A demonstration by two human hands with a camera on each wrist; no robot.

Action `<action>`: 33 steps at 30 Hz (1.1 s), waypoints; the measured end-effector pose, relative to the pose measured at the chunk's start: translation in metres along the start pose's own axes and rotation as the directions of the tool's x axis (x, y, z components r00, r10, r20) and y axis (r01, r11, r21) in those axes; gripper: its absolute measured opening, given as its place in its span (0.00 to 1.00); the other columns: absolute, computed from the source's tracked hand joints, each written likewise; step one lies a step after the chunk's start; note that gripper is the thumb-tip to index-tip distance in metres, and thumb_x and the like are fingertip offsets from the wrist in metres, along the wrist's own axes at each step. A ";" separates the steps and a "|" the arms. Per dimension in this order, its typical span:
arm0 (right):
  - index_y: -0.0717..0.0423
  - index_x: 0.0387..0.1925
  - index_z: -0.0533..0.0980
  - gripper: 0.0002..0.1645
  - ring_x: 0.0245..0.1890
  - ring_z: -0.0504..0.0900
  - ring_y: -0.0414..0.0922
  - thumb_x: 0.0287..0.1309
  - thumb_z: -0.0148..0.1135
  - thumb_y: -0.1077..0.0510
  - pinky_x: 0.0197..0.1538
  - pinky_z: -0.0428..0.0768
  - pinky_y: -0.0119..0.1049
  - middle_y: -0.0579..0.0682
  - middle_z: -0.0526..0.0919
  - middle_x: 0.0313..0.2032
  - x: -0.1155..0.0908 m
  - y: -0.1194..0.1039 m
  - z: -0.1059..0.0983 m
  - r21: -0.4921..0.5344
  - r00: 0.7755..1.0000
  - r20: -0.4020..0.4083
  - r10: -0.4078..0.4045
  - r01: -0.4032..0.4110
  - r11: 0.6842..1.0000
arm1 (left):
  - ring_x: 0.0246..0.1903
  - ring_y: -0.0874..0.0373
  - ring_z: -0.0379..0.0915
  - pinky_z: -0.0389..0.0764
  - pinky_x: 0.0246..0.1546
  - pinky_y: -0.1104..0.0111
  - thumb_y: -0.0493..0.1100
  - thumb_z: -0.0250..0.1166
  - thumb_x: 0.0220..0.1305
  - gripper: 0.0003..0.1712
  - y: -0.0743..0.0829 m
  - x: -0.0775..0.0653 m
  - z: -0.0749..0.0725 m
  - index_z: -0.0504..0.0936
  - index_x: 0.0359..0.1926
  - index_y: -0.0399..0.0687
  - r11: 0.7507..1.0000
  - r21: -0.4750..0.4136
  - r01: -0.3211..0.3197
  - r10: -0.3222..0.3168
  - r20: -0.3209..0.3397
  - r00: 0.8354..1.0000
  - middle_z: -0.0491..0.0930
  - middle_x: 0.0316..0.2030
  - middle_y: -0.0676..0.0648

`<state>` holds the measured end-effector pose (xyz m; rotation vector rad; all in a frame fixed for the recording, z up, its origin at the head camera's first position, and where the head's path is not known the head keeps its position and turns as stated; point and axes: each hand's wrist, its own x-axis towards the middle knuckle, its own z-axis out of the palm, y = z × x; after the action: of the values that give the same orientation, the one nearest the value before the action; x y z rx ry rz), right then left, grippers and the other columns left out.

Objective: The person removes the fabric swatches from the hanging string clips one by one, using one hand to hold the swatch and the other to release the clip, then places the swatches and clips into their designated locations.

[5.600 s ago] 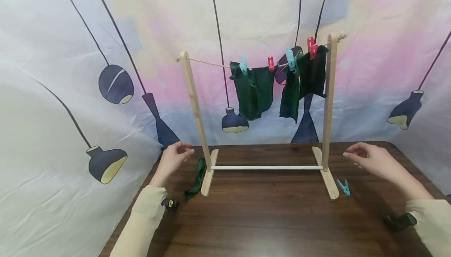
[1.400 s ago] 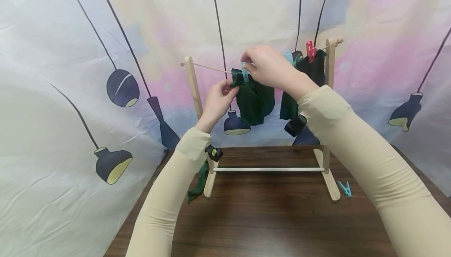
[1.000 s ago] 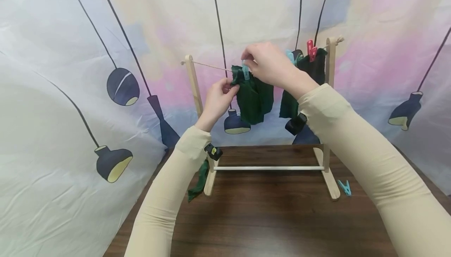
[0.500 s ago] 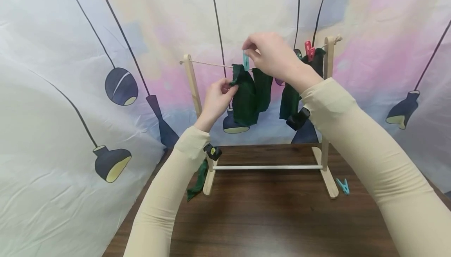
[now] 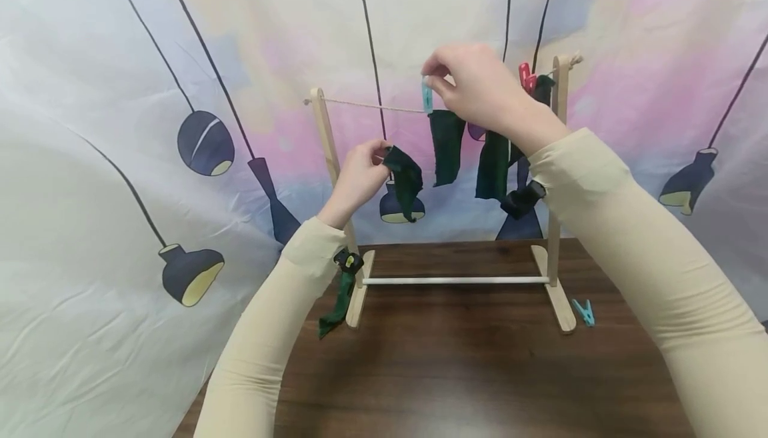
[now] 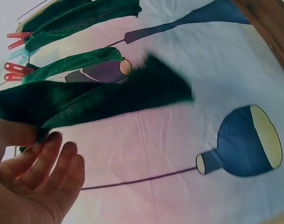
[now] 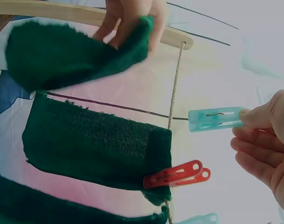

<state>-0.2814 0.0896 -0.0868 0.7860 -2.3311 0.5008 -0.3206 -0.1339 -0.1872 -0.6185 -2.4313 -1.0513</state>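
Observation:
My left hand (image 5: 360, 175) pinches a dark green cloth piece (image 5: 408, 181) by its edge, below and in front of the line and apart from it. My right hand (image 5: 477, 85) holds a light blue clothespin (image 7: 215, 119) between thumb and fingers; the right wrist view shows it off the rope line (image 7: 176, 88). Another green cloth (image 5: 447, 148) still hangs there, clipped by a red clothespin (image 7: 176, 175). Farther right more green cloth (image 5: 493, 165) hangs, partly hidden by my right arm, with red clothespins (image 5: 526, 78) near the post.
The line runs between two posts of a wooden stand (image 5: 327, 125) on a brown table (image 5: 468, 371). A green strip (image 5: 339, 308) lies by its left foot, a loose blue clothespin (image 5: 584, 313) by its right foot. A lamp-patterned curtain (image 5: 288, 45) hangs behind.
Both hands have come up from beside the stand. The blue clothespin has come off the line and moved up and right. My left hand has drawn the cloth off the line, downward and left.

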 end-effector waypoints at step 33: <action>0.63 0.53 0.81 0.19 0.46 0.80 0.54 0.61 0.70 0.60 0.51 0.76 0.40 0.59 0.84 0.46 -0.072 0.035 -0.023 -0.001 0.953 -0.244 -0.181 0.187 0.982 | 0.41 0.47 0.78 0.81 0.45 0.67 0.42 0.49 0.78 0.17 -0.081 -0.078 -0.118 0.75 0.49 0.31 0.973 0.062 0.222 -0.227 0.093 0.969 0.77 0.43 0.35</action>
<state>-0.2486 0.1566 -0.1229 0.8897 -2.0078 0.5109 -0.2782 -0.2908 -0.2013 -0.3930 -2.6552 -1.0630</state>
